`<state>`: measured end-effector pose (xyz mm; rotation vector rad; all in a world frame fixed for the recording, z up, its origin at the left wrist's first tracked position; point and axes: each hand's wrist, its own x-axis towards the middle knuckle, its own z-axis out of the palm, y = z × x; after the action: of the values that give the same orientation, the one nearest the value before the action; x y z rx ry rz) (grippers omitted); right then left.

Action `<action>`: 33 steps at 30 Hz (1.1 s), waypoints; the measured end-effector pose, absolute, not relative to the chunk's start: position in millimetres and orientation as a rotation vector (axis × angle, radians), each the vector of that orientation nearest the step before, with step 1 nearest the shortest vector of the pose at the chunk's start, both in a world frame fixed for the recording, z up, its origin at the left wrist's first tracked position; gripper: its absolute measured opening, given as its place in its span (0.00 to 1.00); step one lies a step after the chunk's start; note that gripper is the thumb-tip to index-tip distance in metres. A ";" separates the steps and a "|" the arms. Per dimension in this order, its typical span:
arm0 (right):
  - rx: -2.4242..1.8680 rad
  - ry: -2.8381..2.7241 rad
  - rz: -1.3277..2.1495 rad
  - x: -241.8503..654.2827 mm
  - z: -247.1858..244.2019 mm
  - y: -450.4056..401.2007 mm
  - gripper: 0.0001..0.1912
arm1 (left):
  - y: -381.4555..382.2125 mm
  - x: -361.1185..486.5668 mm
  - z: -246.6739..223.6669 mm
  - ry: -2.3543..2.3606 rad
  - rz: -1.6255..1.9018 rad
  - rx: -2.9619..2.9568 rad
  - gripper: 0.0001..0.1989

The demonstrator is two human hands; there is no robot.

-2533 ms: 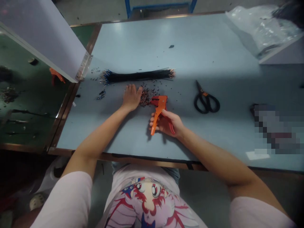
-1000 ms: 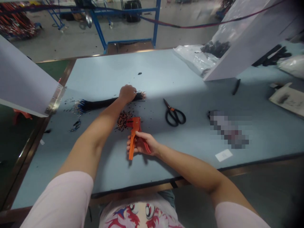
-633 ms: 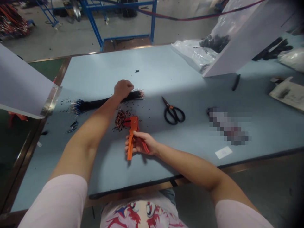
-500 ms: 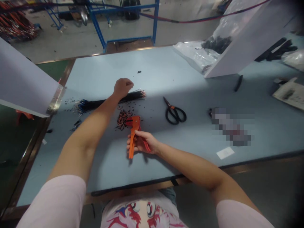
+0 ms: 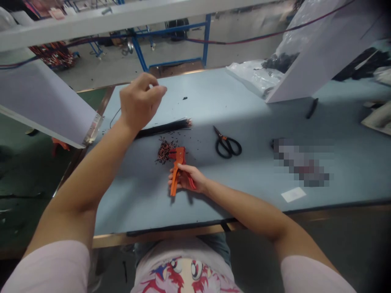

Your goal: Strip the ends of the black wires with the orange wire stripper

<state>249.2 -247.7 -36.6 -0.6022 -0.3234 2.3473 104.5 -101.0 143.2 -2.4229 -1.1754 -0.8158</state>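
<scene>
- Factory floor in the background at top, with a blue metal rack frame (image 5: 205,40) behind the far edge of the pale blue worktop (image 5: 259,110).
- Far left: white panel (image 5: 39,91) on a hinged metal bracket, standing at the worktop's left edge.
- Left hand (image 5: 139,101): raised off the worktop, above the left part of the wire bundle. Fingers loosely curled, tips near the thumb; whether they pinch anything thin cannot be told.
- Centre: black wire bundle (image 5: 161,128) lying flat, in one long sheaf, bare copper ends fanned at its right end.
- Just below it: small heap of short orange-and-black wire pieces (image 5: 163,151), with loose black bits scattered around. Progress as seen: many short pieces lie in the heap, many long wires remain in the sheaf; no count possible.
- Right hand (image 5: 186,180): fingers wrapped round the handles of an orange wire stripper (image 5: 174,179), held just off the heap's lower right.
- Right of centre: black-handled scissors (image 5: 227,146) on the worktop, well apart from both hands.
- Far right: pixelated object (image 5: 301,162), too blurred to identify; clear plastic bag (image 5: 252,73) at upper right.
</scene>
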 end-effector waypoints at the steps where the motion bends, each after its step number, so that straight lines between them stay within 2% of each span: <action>1: -0.611 -0.326 2.342 249.2 -36.4 -248.1 0.15 | -117.7 97.0 139.8 -1.199 -0.810 -2.407 0.14; 5: -0.640 -0.335 2.314 249.6 -34.4 -249.9 0.15 | -182.0 64.1 83.0 -1.169 -0.689 -2.376 0.13; 10: -0.641 -0.345 2.292 250.7 -32.1 -251.4 0.17 | -232.4 49.8 -8.6 -1.139 -0.306 -2.747 0.15; 12: -0.652 -0.356 2.282 250.9 -31.5 -252.1 0.19 | -240.8 53.3 -25.5 -1.253 -0.337 -2.849 0.14; 17: -0.717 -0.407 2.232 251.1 -28.3 -253.7 0.18 | -243.3 54.1 -21.8 -1.303 -0.425 -2.852 0.12; 24: -0.769 -0.427 2.224 251.1 -23.3 -255.9 0.16 | -222.5 34.9 15.7 -1.072 -0.267 -2.610 0.12; 28: -0.756 -0.434 2.233 252.4 -25.4 -255.7 0.16 | -224.9 29.4 18.6 -1.199 -0.186 -2.639 0.10; 30: -0.745 -0.442 2.243 252.8 -27.0 -255.0 0.16 | -232.8 32.0 9.1 -1.306 -0.264 -2.730 0.13; 33: -0.742 -0.429 2.250 252.8 -27.4 -254.7 0.16 | -242.9 39.1 -11.7 -1.415 -0.598 -2.942 0.14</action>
<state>252.8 -254.7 -27.4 -0.7424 -0.4290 2.2501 39.1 -242.9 -11.7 -2.9419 -1.4153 -0.5982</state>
